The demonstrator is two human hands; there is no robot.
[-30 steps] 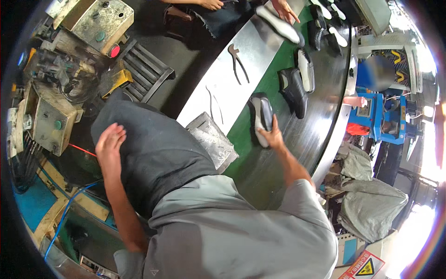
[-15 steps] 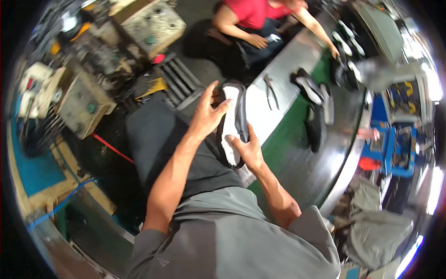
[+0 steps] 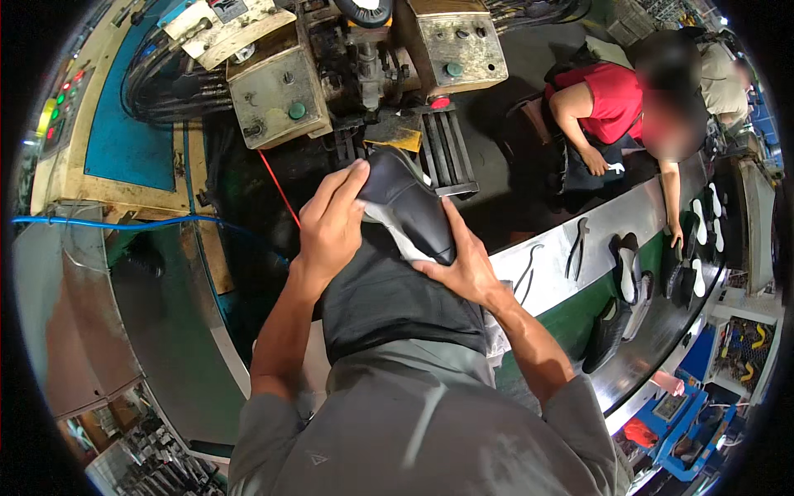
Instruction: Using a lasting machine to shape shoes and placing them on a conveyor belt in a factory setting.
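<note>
Between my two hands, above my lap, is a black shoe upper [image 3: 405,198] with its smooth dark side facing up and a pale edge along its lower left. My left hand [image 3: 331,219] grips it from the left, fingers along the side near its far end. On the right, my right hand [image 3: 467,256] holds the near end, thumb beneath and fingers along the side. The shoe's underside is mostly hidden from me. Just ahead of it stands a machine [image 3: 370,83] with a dark slatted rack [image 3: 447,153] at its front.
At right, a metal bench [image 3: 546,285] carries pliers [image 3: 576,248], a thin hooked tool [image 3: 527,269], several dark shoes [image 3: 608,335] and white insoles [image 3: 718,231]. A co-worker in red [image 3: 604,103] reaches across it. Control boxes [image 3: 281,95] flank the machine; a blue hose [image 3: 124,221] runs at left.
My view has swung left toward the machine. The shoe upper has been turned over, from its white bottom showing to its black top showing, and both hands have changed their hold.
</note>
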